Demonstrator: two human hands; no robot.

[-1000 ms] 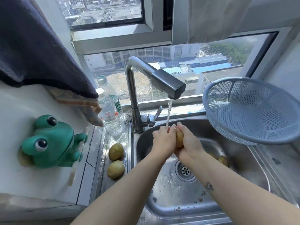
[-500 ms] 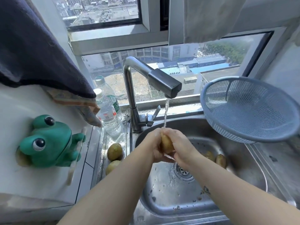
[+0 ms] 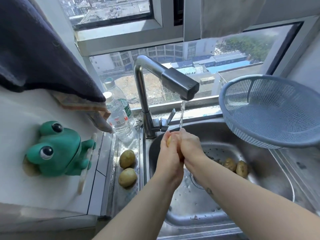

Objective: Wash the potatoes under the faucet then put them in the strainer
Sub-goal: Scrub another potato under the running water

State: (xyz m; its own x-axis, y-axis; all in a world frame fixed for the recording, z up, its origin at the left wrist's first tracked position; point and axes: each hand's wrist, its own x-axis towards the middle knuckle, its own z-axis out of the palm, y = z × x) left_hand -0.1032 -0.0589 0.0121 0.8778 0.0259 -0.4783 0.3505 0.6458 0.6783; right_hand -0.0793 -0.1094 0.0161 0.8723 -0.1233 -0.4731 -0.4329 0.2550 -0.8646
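Observation:
Both hands are clasped round one potato (image 3: 169, 140) under the stream from the steel faucet (image 3: 180, 85); only a sliver of it shows between them. My left hand (image 3: 168, 154) covers its left side and my right hand (image 3: 191, 146) its right. Two potatoes (image 3: 127, 158) (image 3: 127, 177) lie on the steel ledge left of the sink. Two more potatoes (image 3: 229, 164) (image 3: 242, 168) lie in the steel sink (image 3: 195, 208), to the right of the drain. The blue plastic strainer (image 3: 270, 110) sits tilted on the sink's right rim, with nothing in it.
Two water bottles (image 3: 118, 118) stand left of the faucet base. A green frog holder (image 3: 57, 151) is stuck on the white wall at left, under a dark hanging towel (image 3: 39, 49). The window sill runs behind the sink.
The hands have turned round the potato under the water, so less of it shows now. The view has shifted slightly; other potatoes and the strainer have not moved.

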